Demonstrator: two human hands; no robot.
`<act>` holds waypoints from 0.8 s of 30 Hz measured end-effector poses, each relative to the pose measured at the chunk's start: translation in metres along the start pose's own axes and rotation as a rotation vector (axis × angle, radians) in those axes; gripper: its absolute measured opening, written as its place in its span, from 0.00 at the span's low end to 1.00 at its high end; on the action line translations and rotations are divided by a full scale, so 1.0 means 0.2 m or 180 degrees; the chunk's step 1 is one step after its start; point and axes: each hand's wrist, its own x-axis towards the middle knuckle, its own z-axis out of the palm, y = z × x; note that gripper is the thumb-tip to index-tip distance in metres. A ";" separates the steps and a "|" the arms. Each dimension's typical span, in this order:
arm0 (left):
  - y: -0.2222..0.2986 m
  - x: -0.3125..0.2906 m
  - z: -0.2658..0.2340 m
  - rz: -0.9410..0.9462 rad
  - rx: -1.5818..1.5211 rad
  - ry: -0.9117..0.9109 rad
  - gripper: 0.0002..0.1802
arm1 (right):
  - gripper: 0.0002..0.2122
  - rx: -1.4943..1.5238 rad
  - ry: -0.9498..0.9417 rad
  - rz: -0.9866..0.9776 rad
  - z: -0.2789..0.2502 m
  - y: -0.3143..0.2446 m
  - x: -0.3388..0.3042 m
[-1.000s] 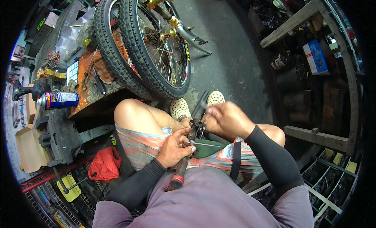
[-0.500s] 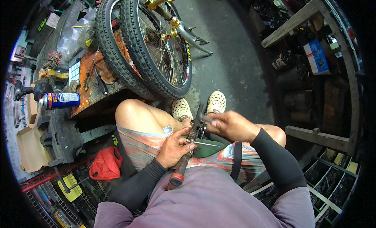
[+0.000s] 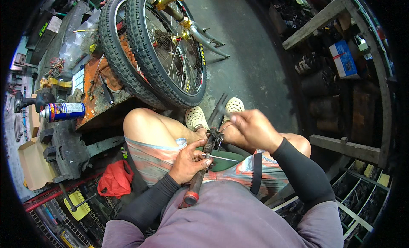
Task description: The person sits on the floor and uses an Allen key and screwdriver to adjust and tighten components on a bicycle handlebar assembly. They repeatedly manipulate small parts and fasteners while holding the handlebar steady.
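Between my thighs slants a long, dark, worn bar-shaped tool (image 3: 197, 179) with a red end near my shirt. My left hand (image 3: 189, 162) is closed round its middle, the thumb and fingers by a thin metal rod (image 3: 223, 158) that sticks out to the right, crosswise to the bar. The exact kind of the bar is unclear. Just beyond its far end, my right hand (image 3: 254, 127) is closed on what looks like a hammer (image 3: 219, 108), smeared by motion. Small dark parts (image 3: 218, 138) sit at the bar's far end, partly hidden.
Two bicycle wheels (image 3: 169, 88) lean at the workbench (image 3: 91, 105), beside a fork with gold parts (image 3: 185, 22). A blue spray can (image 3: 64, 112) and a drill (image 3: 32, 99) lie on the left. A red bag (image 3: 115, 179) is beside my left thigh. Wooden shelving (image 3: 347, 149) stands on the right.
The hammer has lifted away from the bar, with my right hand shifting slightly up and right. My left hand keeps its hold on the bar. The whole view has shifted a little.
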 end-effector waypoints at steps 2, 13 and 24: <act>0.00 0.00 0.00 -0.0031 0.0006 0.0009 0.42 | 0.14 -0.0135 -0.0177 -0.0164 -0.01 -0.02 0.00; -0.03 0.02 -0.02 -0.0004 -0.0041 -0.0087 0.40 | 0.14 -0.0033 0.0139 -0.0577 0.05 0.14 0.02; -0.02 0.02 0.00 -0.0020 -0.0261 -0.0044 0.41 | 0.16 -0.0360 -0.0401 -0.0555 0.05 0.14 -0.05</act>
